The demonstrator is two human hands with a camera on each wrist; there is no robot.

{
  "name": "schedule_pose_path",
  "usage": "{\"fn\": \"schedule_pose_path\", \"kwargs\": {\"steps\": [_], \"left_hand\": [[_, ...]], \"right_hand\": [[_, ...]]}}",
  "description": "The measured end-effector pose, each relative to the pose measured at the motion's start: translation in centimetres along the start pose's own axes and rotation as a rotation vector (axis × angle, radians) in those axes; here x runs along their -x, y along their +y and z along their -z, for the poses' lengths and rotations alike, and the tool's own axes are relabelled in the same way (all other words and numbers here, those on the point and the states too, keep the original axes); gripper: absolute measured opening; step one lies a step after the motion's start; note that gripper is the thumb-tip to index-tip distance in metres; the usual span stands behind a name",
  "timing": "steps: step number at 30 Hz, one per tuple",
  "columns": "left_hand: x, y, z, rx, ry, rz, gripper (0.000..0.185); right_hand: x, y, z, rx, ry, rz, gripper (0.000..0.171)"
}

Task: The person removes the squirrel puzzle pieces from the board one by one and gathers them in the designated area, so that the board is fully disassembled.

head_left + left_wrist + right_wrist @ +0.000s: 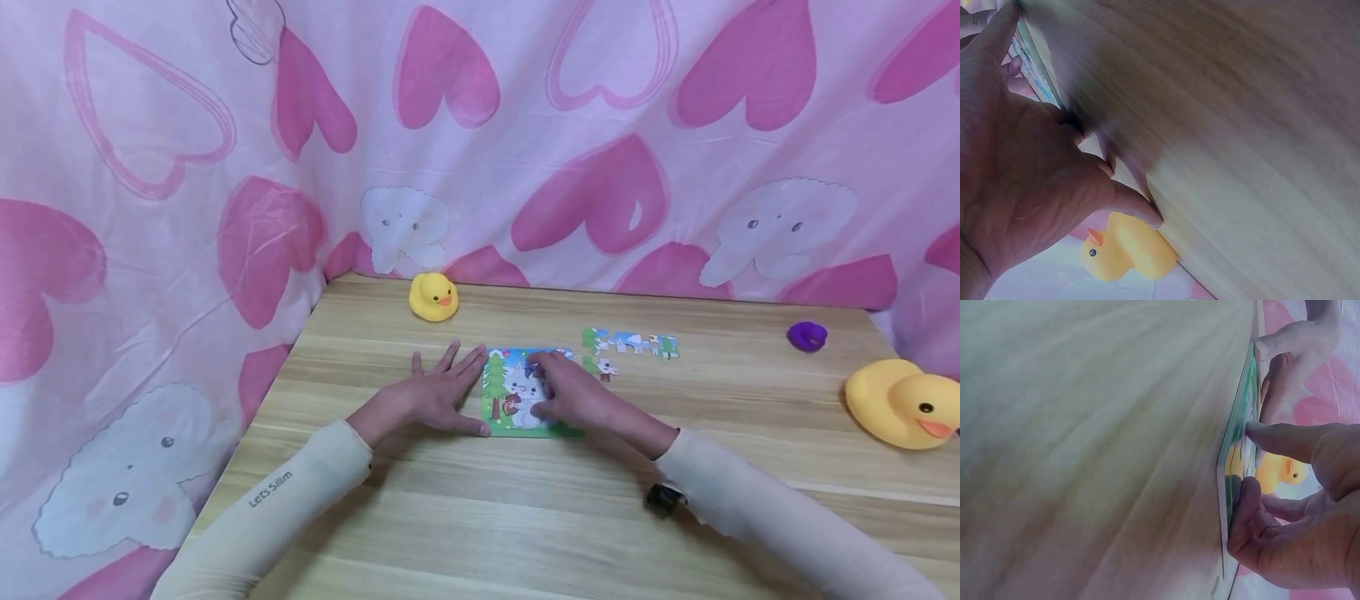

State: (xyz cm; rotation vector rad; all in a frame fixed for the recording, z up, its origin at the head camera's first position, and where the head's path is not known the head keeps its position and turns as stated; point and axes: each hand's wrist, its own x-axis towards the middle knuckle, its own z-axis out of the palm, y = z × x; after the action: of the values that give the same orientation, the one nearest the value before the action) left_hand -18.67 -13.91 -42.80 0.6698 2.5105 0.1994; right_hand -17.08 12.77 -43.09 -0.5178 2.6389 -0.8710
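Note:
A small picture puzzle [512, 392] with a white animal and a green tree lies flat on the wooden table [525, 517]. My left hand [442, 396] rests flat beside it with fingers spread, its thumb along the puzzle's left edge [1035, 69]. My right hand [562, 392] lies on top of the puzzle, with its fingertips [1254, 431] and thumb pressing down on the picture surface [1238, 444]. A row of loose puzzle pieces [630, 342] lies just to the right and further back, apart from both hands, and another small piece [602, 365] sits beside the board.
A small yellow rubber duck [433, 296] stands behind the left hand near the back edge. At the far right sits a larger yellow duck [900, 404], with a small purple object [807, 336] behind it. A pink heart-patterned cloth [150, 250] hangs behind and to the left.

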Motion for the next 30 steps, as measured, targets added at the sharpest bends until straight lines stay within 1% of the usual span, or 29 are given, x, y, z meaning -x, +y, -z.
{"fn": "schedule_pose_path", "kwargs": {"steps": [5, 15, 20, 24, 28, 30], "left_hand": [[0.0, 0.0, 0.0, 0.0, -0.005, 0.0, 0.124], [0.1, 0.1, 0.1, 0.016, -0.002, -0.005, 0.123], [0.1, 0.1, 0.1, 0.023, -0.005, -0.006, 0.123], [0.2, 0.0, 0.3, 0.019, -0.005, -0.006, 0.123], [0.1, 0.0, 0.2, 0.004, -0.005, -0.015, 0.124], [0.1, 0.0, 0.2, 0.004, -0.007, -0.021, 0.124]], "right_hand": [[-0.5, 0.3, 0.2, -0.01, 0.005, -0.004, 0.064], [-0.9, 0.7, 0.7, -0.043, -0.001, 0.018, 0.054], [-1.2, 0.9, 0.9, -0.057, -0.02, 0.03, 0.052], [-1.3, 0.9, 1.0, -0.066, -0.019, 0.039, 0.051], [-1.3, 1.1, 1.2, -0.103, -0.021, 0.023, 0.051], [-1.2, 1.3, 1.3, -0.142, -0.032, 0.01, 0.052]]}}
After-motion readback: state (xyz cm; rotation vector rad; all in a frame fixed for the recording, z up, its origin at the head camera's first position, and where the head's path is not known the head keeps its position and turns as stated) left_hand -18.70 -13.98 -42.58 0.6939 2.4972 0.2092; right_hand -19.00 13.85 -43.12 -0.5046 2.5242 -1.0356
